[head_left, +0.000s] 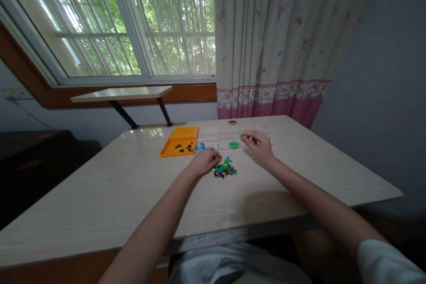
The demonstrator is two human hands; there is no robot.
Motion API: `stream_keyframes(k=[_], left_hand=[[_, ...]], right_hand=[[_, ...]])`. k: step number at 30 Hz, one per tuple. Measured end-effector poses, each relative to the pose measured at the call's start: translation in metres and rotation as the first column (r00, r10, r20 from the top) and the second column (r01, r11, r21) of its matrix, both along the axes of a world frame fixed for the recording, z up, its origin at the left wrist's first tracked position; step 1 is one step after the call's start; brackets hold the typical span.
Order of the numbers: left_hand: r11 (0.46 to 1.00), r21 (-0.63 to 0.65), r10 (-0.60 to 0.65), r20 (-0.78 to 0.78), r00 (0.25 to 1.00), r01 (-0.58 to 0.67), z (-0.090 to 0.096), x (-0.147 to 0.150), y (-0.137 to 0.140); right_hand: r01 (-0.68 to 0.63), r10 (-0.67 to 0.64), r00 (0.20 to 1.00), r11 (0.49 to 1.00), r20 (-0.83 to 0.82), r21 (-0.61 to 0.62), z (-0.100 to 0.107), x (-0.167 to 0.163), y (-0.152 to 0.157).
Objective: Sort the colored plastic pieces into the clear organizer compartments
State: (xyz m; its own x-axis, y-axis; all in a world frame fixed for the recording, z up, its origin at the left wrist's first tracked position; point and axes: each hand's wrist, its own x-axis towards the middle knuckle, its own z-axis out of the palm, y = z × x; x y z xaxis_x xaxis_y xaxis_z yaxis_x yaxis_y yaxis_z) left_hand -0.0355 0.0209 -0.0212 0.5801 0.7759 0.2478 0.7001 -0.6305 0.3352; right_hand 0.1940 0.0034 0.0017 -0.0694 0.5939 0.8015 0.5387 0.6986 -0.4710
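Note:
My right hand [258,144] pinches a small green brick [242,136] above the clear boxes. Just left of and below it, a clear box holds several green bricks [234,144]. My left hand [204,162] rests at the left edge of a mixed pile of small bricks [225,168] in green, blue, brown and some yellow. Its fingers are curled together, and what they hold, if anything, is too small to make out. Behind that hand, blue bricks [200,146] lie in another clear box. An orange box [166,151] lies open with several dark brown bricks [189,147] inside.
The pale wooden table [126,204] carries everything. A small raised shelf [123,93] on black legs stands at its back left. Behind are a barred window [179,22] and a flowered curtain [273,31]. A round dark disc [232,122] sits near the back edge.

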Motion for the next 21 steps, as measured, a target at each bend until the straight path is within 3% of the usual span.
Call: stream_keyframes(k=[11,21], left_hand=[[1.000,0.007,-0.011,0.005,1.000,0.011,0.000,0.002,-0.001],[0.999,-0.038,-0.006,0.145,0.989,0.011,0.001,0.006,-0.001]], right_hand=[[0.014,-0.013,0.999,0.999,0.034,-0.036,-0.005,0.003,0.007],[0.240,-0.185,0.943,0.953,0.276,-0.183,-0.026,0.005,0.046]])
